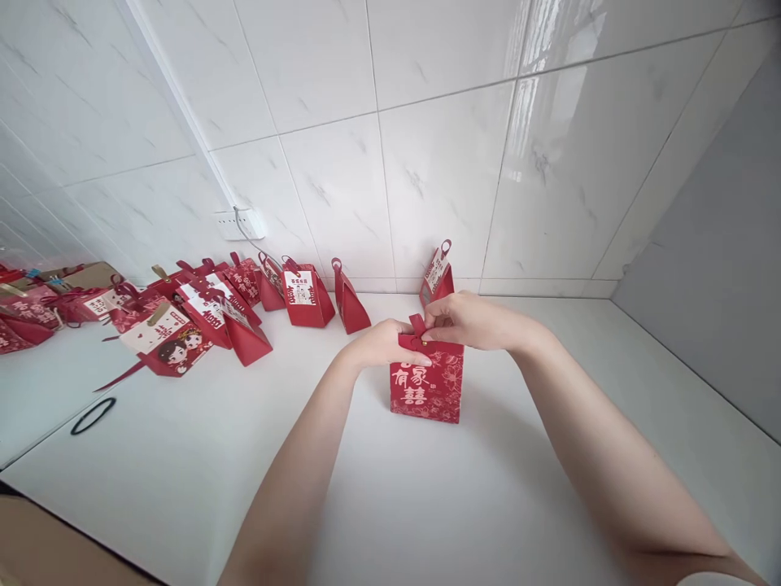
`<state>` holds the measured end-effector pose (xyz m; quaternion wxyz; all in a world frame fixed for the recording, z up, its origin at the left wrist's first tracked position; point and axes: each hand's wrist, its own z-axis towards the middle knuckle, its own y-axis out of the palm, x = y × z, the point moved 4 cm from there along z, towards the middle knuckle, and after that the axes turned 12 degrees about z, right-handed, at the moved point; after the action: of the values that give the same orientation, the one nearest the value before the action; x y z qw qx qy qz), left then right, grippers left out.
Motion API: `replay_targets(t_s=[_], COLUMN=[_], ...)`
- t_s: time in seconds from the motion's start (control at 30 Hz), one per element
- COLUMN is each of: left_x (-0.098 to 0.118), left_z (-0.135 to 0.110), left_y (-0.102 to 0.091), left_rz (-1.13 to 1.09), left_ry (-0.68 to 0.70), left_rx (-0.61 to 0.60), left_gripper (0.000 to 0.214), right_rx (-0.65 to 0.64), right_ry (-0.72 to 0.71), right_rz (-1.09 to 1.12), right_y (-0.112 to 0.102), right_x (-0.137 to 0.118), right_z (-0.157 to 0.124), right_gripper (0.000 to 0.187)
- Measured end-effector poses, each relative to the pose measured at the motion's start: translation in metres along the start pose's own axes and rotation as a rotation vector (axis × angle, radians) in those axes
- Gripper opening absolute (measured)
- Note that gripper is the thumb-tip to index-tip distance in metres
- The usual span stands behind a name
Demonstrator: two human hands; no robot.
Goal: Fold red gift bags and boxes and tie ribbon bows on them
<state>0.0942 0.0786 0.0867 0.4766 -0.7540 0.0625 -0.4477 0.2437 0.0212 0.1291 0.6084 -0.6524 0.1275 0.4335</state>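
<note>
Item 1, red box [427, 391]: we log it upright on the white bench [427, 505], its printed front with white characters facing us. We take it as the landmark for every entry below.

Item 2, left hand [384, 343]: at the top left corner of the red box, fingers closed narrow on the folded top edge. We judge that this grip steadies the box and keeps its flaps together.

Item 3, right hand [469, 320]: at the top right of the red box, fingers pinched shut on the red tab [416, 325] that rises from the middle of the top. A small gold bead [423, 345] sits just below the tab on the front. We judge that the 2 hands meet here because the closure sits at the top centre.

Item 4, single tapered box [438, 281]: just behind the red box, against the tiled wall [427, 163], upright with its loop on top, apart from the others.

Item 5, row of tapered boxes [305, 297]: behind and left of the red box, upright along the foot of the wall. We count at least 4.

Item 6, heap of boxes [183, 330]: further left of the red box, tipped and overlapping, some with printed labels. We cannot tell the count.

Item 7, black ring [93, 415]: flat on the bench, well to the left of the red box, in front of the heap.

Item 8, wall socket [241, 224]: up and left of the red box, above the row, with a cable hanging from it.
</note>
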Motion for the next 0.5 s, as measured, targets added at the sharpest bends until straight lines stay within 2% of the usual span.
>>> replay_targets(t_s=[0.2,0.5], left_x=[0.0009,0.0093], left_z=[0.001,-0.005], left_y=[0.0022,0.0001], left_rz=[-0.013,0.125], left_ry=[0.013,-0.008], left_rx=[-0.039,-0.061], left_gripper=[0.044,0.04], right_rx=[-0.022,-0.047], right_ry=[0.077,0.167], right_rz=[0.011,-0.054], right_y=[0.0021,0.0093], right_x=[-0.0005,-0.0031], right_z=[-0.0034,-0.0068], right_gripper=[0.02,0.02])
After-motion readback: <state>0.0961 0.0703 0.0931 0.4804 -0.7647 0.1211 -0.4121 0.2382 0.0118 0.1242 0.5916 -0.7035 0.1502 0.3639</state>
